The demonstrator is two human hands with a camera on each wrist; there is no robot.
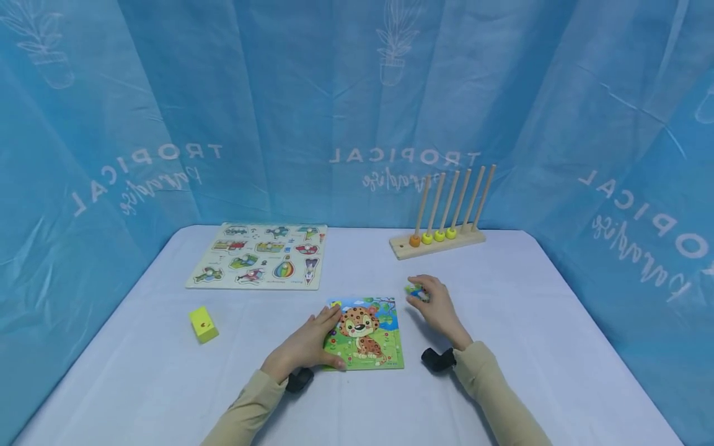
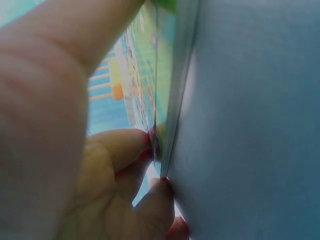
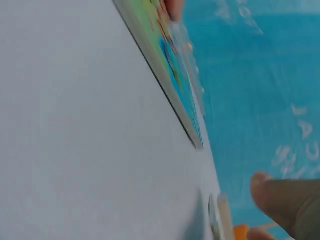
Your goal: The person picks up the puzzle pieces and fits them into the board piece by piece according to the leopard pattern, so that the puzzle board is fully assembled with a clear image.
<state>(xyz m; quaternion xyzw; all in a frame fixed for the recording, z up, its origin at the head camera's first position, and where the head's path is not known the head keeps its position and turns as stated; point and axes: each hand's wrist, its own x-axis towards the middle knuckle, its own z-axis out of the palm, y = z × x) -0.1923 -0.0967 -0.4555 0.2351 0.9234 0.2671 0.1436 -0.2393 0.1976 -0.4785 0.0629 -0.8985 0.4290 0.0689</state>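
A square leopard picture puzzle point(image 1: 365, 337) lies flat on the table. My left hand point(image 1: 309, 341) rests along its left side, fingers across the upper left corner and thumb over the lower edge. In the left wrist view, the fingertips point(image 2: 137, 142) touch the board's face and edge. To the right of the puzzle, my right hand point(image 1: 437, 306) arches over a small green-and-blue puzzle piece point(image 1: 417, 293), thumb and forefinger on either side of it. The right wrist view has its fingertips point(image 3: 262, 187) spread, with nothing seen between them.
A knobbed vehicle puzzle board point(image 1: 268, 257) lies at the back left. A yellow block point(image 1: 203, 324) is on the left. At the back right stands a wooden peg rack point(image 1: 437, 246) with several beads. Blue curtain point(image 1: 334, 111) surrounds the white table point(image 1: 368, 409).
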